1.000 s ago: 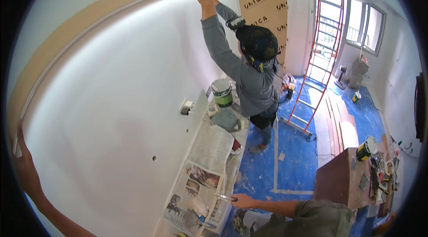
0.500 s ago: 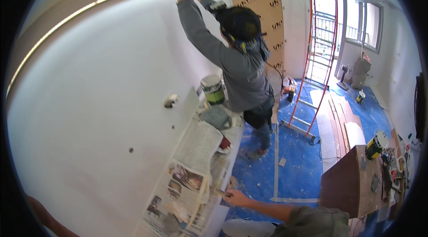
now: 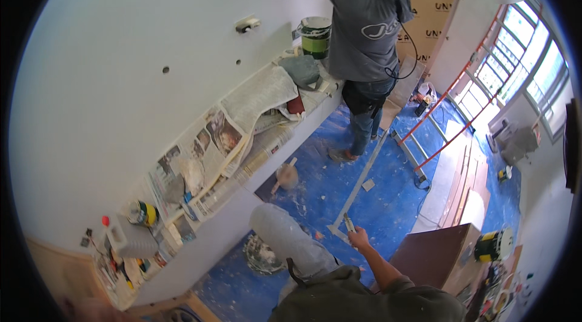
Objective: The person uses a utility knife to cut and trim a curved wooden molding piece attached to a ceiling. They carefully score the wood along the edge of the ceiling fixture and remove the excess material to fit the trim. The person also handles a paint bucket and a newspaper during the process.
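Blue sheeting (image 3: 394,213) below, R hand (image 3: 358,238) clasping slim tool (image 3: 348,222), L hand (image 3: 91,309) blurred, can't tell grip

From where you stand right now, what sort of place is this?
Probably a room under renovation: blue floor sheeting, an orange-railed ladder and spread newspaper suggest it.

Metal-looking handheld tool (image 3: 349,224), matt creased newspaper (image 3: 219,133), glossy plastic floor sheeting (image 3: 312,185), smooth matt wall (image 3: 115,110).

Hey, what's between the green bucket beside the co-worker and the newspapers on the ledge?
A grey bundle lies between the green bucket and the newspapers, seen in the head view.
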The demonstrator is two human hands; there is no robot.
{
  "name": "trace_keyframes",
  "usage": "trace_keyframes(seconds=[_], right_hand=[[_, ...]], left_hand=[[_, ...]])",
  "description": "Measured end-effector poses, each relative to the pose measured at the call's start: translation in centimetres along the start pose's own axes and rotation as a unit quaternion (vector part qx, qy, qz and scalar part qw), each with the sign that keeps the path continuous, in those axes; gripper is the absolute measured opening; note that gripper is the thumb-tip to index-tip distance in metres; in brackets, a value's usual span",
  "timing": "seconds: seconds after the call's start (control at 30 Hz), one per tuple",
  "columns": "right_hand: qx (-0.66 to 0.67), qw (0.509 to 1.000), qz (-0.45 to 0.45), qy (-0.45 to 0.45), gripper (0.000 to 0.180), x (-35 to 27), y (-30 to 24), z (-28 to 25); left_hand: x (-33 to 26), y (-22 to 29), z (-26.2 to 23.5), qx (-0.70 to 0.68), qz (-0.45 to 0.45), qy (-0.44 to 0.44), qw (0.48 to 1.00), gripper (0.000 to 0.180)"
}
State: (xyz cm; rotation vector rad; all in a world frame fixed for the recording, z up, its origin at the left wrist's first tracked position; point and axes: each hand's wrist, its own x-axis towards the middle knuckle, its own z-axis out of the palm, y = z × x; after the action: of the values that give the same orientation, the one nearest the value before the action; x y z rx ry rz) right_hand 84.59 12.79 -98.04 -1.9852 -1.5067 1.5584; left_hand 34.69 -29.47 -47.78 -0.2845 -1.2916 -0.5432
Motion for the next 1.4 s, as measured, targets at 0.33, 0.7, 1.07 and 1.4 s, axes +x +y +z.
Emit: trace_keyframes(seconds=[0.33, 0.7, 1.07, 1.4], right_hand=[[-0.261, 0.964, -0.049, 0.029, 0.038, 10.1, -2.9, -5.7], [-0.416, 0.897, -0.097, -0.114, 0.037, 26.5, -9.1, -13.3], [-0.426, 0.835, -0.244, -0.25, 0.023, 38.6, -14.8, -8.1], [-0.44, 0.877, -0.078, -0.178, 0.022, 25.9, -11.4, -8.3]], left_hand=[[-26.5, 12.9, -3.8, -0.118, -0.322, -0.58, 0.738, 0.007], [-41.1, 25.6, -3.7, -0.102, -0.417, -0.781, 0.453, 0.024], [-52.1, 18.0, -33.3, 0.293, -0.515, -0.742, 0.314, 0.034], [-74.6, 12.9, -43.9, 0.329, -0.639, -0.628, 0.299, 0.061]])
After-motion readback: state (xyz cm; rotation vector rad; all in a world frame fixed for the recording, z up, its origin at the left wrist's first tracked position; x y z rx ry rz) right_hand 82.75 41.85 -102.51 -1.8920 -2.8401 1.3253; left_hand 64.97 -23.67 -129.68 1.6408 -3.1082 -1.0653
